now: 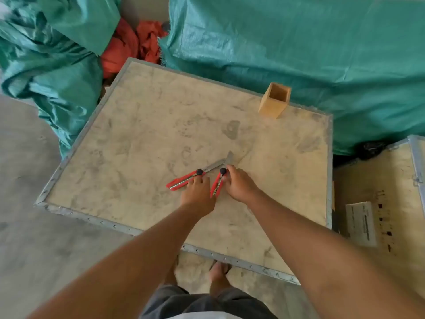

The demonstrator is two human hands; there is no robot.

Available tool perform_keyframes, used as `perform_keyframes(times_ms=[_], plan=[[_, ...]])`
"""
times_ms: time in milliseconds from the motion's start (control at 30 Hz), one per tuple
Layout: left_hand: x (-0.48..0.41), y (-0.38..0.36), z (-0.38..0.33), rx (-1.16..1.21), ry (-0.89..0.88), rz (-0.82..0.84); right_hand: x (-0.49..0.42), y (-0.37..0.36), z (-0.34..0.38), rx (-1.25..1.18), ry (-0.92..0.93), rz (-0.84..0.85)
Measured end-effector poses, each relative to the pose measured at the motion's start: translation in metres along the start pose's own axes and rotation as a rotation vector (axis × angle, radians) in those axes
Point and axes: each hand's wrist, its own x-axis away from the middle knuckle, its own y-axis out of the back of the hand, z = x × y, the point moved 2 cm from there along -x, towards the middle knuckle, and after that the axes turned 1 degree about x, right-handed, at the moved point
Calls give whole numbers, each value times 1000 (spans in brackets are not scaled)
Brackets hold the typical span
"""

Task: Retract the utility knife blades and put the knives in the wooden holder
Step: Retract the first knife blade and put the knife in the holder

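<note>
Two red utility knives lie on a plywood crate top (142, 139), both with blades extended. The left knife (181, 180) points up and right, its blade crossing near the tip of the other blade. My left hand (197, 194) rests fingers on its body by the black knob. The right knife (217, 184) lies between my hands, and my right hand (239, 183) touches it at its black knob. The wooden holder (274, 100) stands upright and empty at the crate's far right edge.
Green tarpaulin (299, 54) covers bulky things behind and left of the crate, with orange cloth (133, 44) between. A second crate (379, 194) with a paper label stands at the right. My feet are on the concrete floor below the near edge.
</note>
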Motion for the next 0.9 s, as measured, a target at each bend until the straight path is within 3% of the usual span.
perform_keyframes(times_ms=[200, 400, 600, 767, 900], plan=[[1, -30, -1, 115, 87, 27, -9, -11, -5, -83, -76, -14], [8, -36, -2, 269, 110, -24, -20, -15, -8, -231, -186, -151], [20, -26, 3, 371, 117, -17, -14, -12, -4, -638, -345, -127], [36, -6, 9, 490, 103, -27, 1, 7, 1, -785, -313, -126], [49, 16, 11, 593, 13, 78, 11, 34, 10, -849, -208, -107]])
